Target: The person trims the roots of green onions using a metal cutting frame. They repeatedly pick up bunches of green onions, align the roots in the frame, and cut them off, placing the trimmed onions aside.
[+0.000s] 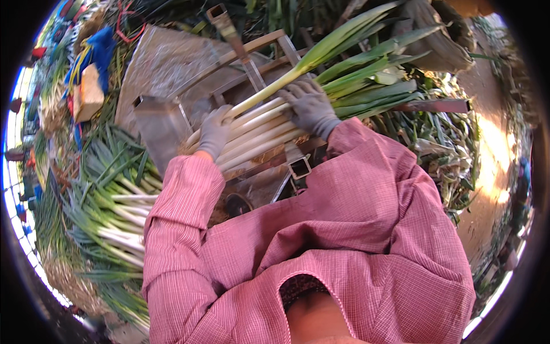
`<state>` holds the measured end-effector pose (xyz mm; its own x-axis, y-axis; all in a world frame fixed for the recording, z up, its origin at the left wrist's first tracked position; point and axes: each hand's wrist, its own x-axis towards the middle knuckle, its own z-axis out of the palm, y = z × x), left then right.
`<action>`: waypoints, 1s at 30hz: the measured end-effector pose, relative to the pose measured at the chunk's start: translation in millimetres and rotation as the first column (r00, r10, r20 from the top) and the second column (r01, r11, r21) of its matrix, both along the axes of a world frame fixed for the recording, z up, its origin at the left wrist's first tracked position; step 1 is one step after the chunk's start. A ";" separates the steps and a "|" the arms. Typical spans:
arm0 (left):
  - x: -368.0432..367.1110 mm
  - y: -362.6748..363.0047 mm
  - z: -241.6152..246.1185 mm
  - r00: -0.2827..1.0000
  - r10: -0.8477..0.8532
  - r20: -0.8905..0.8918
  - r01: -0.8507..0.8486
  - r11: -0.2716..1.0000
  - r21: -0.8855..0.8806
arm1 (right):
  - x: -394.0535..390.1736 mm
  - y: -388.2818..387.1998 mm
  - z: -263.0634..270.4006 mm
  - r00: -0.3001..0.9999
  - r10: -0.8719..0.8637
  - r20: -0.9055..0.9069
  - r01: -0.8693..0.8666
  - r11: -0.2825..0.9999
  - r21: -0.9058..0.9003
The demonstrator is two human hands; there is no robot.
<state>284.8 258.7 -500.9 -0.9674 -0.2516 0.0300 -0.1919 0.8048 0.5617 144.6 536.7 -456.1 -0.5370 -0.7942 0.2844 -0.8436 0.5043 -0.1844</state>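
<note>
A row of long green onions (pixel 262 133) with white stalks lies slantwise across a metal frame (pixel 253 77). My left hand (pixel 215 131), in a grey glove, grips the stalks near their root ends. Over the upper part of the stalks, close to where the green leaves (pixel 365 94) begin, my gloved right hand (pixel 311 107) curls its fingers. One thicker stalk (pixel 266 92) lies along the far side of the row, its leaves reaching up and right. Beneath the root ends is a sheet-metal plate (pixel 163 129), part of the frame. My palms are hidden.
More green onions (pixel 124 215) are heaped at my left. A pale block (pixel 89 92) with blue cloth (pixel 101 51) stands beyond them. Loose leaf trimmings (pixel 447 150) pile up at right, where a square metal bar (pixel 434 105) juts out. Another open tube end (pixel 299 167) points towards me.
</note>
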 end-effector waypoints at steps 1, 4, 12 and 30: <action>1.2 -1.3 -2.6 1.000 -0.008 -0.024 0.009 1.000 0.030 | -0.2 1.1 -1.4 1.000 0.002 -0.009 -0.003 1.000 -0.016; 3.1 -2.5 -6.8 0.999 -0.013 -0.039 0.016 0.997 0.082 | -0.3 3.9 -3.7 0.999 0.026 0.024 -0.024 0.998 -0.065; 5.7 10.7 7.7 0.998 0.057 -0.009 -0.056 0.991 0.124 | -28.1 -9.6 24.2 0.985 0.147 -0.094 -0.165 0.958 -0.233; 6.1 11.6 0.4 0.985 0.157 0.071 -0.169 0.958 0.232 | -197.6 101.9 45.3 0.778 -0.602 0.179 0.355 0.656 0.666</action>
